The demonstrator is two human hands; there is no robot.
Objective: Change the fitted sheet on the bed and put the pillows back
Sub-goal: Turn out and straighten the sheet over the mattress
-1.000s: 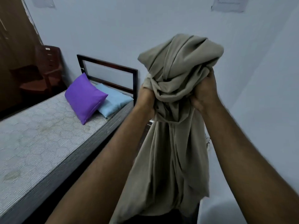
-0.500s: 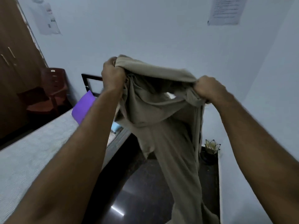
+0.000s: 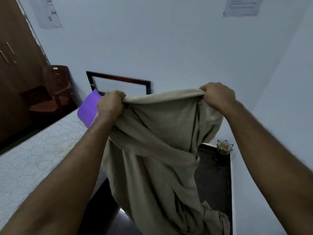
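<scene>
Head view: sheet (image 3: pixel 162 141), beige, held up at chest height over dark floor (image 3: pixel 213 180), between mattress (image 3: pixel 33 160) and right wall (image 3: pixel 279 116). Left hand (image 3: pixel 110 106) fisted on top edge, fingers curled tight round bunched fabric. Right hand (image 3: pixel 218 95) same, fingers curled over other end of that edge, thumb hidden. Hem stretched between fists, slightly sagging; rest hanging in folds, lower end pooled on floor bottom right. Mattress bare, quilted, left of sheet. Purple pillow (image 3: pixel 89 109) at head end, leaning toward headboard (image 3: pixel 118 78), partly behind left hand. Brown chair (image 3: pixel 54 89) and wardrobe (image 3: pixel 15 65) far left. Small spiky holder (image 3: pixel 224 147) on floor in right corner. Two papers (image 3: pixel 50 12) taped on wall, text unreadable.
</scene>
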